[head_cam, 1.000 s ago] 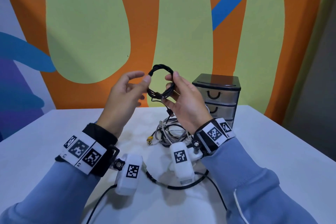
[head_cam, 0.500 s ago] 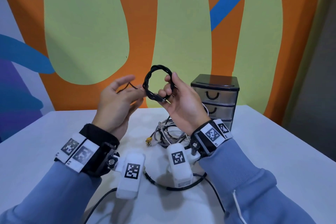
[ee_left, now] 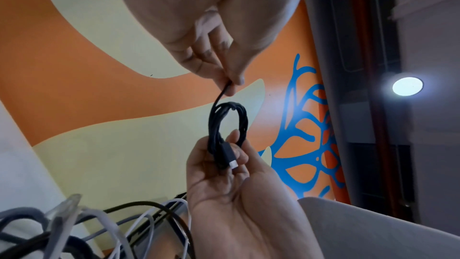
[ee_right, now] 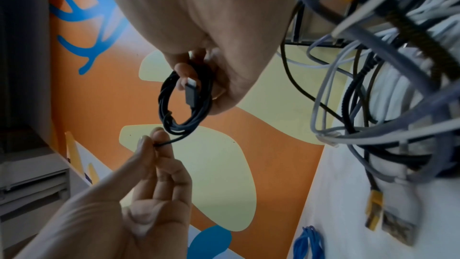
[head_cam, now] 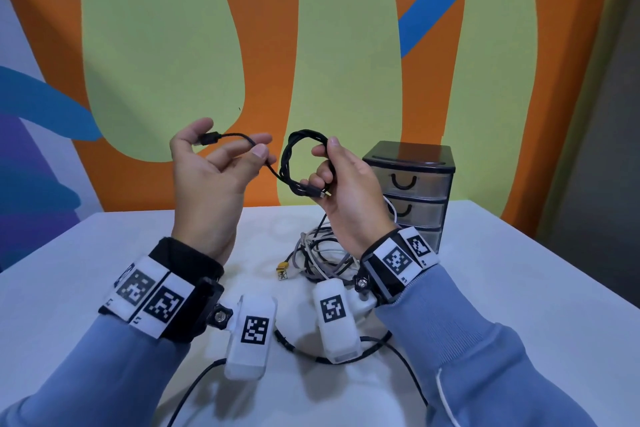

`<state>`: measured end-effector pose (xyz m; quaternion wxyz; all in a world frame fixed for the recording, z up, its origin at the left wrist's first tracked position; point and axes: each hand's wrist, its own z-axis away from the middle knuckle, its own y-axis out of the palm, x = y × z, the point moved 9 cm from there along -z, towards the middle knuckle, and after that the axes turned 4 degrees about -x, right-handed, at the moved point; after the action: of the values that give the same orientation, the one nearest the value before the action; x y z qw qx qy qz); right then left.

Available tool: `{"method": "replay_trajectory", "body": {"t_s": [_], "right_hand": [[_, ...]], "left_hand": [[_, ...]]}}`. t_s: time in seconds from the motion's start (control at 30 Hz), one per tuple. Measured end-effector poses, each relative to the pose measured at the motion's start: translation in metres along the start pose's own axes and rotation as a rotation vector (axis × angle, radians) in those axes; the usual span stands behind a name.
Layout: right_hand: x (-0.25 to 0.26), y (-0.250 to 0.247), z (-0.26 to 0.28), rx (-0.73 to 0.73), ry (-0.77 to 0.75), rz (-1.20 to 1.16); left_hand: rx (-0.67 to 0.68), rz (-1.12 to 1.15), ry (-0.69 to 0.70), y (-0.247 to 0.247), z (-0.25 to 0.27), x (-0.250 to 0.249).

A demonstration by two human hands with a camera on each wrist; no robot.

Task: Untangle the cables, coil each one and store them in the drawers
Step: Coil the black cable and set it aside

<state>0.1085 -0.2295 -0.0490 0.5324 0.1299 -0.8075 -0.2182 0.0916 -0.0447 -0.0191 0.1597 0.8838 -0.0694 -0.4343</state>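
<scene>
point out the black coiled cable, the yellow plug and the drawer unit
black coiled cable (head_cam: 300,144), head view, top arc of the loop held in the right hand (head_cam: 349,198)
yellow plug (head_cam: 283,267), head view, its connector body at the edge of the pile
drawer unit (head_cam: 408,154), head view, its dark top panel

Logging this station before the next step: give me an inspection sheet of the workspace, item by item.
Surface: white table, bare toward its left edge.
Job's things: black cable, mostly coiled, held above the table; drawer unit far right, all visible drawers closed.
Clutter: blue cable bundle on the table.
Hands: right hand grips the coil; left hand pinches the loose tail near its plug.
Cables: tangle of white, grey and black leads, one with a yellow plug, on the table beneath the hands.
Surroundings: orange, green and blue mural wall behind the table.
</scene>
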Motion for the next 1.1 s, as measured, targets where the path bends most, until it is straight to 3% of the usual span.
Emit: {"method": "replay_trajectory", "body": {"t_s": [0.1, 0.33, 0.53, 0.73, 0.9, 1.1], "right_hand": [[-0.003, 0.003, 0.002, 0.002, 0.007, 0.010], [-0.006, 0.004, 0.003, 0.006, 0.016, 0.017], [-0.005, 0.010, 0.005, 0.050, 0.035, -0.044], [-0.008, 0.017, 0.009, 0.108, 0.040, 0.026], [-0.006, 0.023, 0.013, 0.182, 0.007, 0.061], [-0.017, 0.031, 0.021, 0.255, 0.019, 0.117]], "left_hand": [[0.040, -0.070, 0.089, 0.005, 0.004, -0.011], [0.295, -0.321, 0.241, 0.029, 0.014, -0.015], [0.212, -0.406, 0.344, 0.019, 0.012, -0.020], [0.158, -0.448, 0.235, 0.014, 0.006, -0.014], [0.080, -0.343, -0.028, 0.003, -0.001, 0.004], [0.120, -0.503, 0.012, 0.005, 0.001, 0.009]]}}
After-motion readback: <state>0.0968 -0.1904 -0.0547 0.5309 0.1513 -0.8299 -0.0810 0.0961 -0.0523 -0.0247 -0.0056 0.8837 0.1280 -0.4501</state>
